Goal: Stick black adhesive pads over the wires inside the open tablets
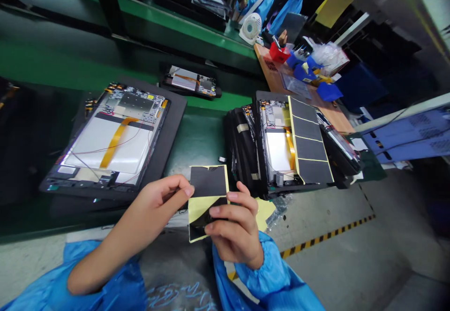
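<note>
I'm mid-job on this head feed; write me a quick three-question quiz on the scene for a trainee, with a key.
1. True or false: the left hand and the right hand both touch the small black-and-yellow sheet.

2. Which thing lies across the open device at the left of the picture?
a) a white fan
b) an orange ribbon
c) a red bin

3. Fill in: the larger black-and-yellow sheet partly covers a second open device on the ____ side of the picture.

Key: 1. true; 2. b; 3. right
</note>
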Demonstrator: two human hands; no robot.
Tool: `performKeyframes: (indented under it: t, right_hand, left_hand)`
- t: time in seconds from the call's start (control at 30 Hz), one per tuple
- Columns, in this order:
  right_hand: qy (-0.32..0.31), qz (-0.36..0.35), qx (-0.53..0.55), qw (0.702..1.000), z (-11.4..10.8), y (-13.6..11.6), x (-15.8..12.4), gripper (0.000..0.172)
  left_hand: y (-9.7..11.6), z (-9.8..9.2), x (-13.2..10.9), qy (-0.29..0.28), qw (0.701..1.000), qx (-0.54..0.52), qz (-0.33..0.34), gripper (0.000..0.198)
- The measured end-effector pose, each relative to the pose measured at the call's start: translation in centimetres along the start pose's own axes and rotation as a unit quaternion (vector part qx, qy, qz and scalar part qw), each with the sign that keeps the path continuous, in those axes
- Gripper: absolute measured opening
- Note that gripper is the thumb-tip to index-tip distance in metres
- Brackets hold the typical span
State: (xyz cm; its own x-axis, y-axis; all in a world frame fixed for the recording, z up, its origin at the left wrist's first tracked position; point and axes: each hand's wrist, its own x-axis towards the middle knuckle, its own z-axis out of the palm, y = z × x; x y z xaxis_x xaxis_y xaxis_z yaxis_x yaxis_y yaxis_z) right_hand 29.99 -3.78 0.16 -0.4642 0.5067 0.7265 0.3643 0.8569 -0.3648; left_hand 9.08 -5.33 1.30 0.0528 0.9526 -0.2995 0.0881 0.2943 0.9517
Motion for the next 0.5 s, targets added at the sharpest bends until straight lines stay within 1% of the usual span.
performKeyframes:
  t: [0.07,0.13,0.27,0.3,0.37,0.43,0.47,0.5]
  right_hand:
    - [0.009,0.018,0.005,1.0,-1.2,-0.5,-0.1,0.021]
    - [0.034,0.033,0.007,0.999,-2.2,-0.9,-0.3,0.02]
    - [0.125,0.063,0.0,0.99,-3.2,-1.6,-0.5,0.026]
    - [0.147,0.069,0.004,0.987,-3.3,-1.7,-0.5,0.027]
    - [0.177,0.084,0.028,0.98,-3.5,-1.6,-0.4,0.027]
    - [0.176,0.085,0.071,0.978,-3.7,-1.2,-0.2,0.022]
    - [0.165,0.084,0.095,0.978,-3.8,-0.9,-0.1,0.019]
    - [0.147,0.084,0.12,0.978,-3.8,-0.7,0.1,0.017]
  left_hand:
    - [0.1,0.0,0.5,0.014,0.999,0.048,0.018,0.04]
    - [0.2,0.0,1.1,0.033,0.992,0.117,0.045,0.036]
    - [0.8,0.2,2.6,0.079,0.96,0.246,0.111,0.035]
    - [0.8,0.4,2.9,0.088,0.948,0.278,0.126,0.034]
    - [0.6,1.2,3.6,0.105,0.912,0.367,0.152,0.031]
    - [-0.1,2.4,4.4,0.12,0.866,0.458,0.161,0.03]
    - [-0.7,3.2,4.9,0.125,0.847,0.491,0.159,0.03]
    - [-1.4,3.9,5.5,0.129,0.835,0.513,0.153,0.031]
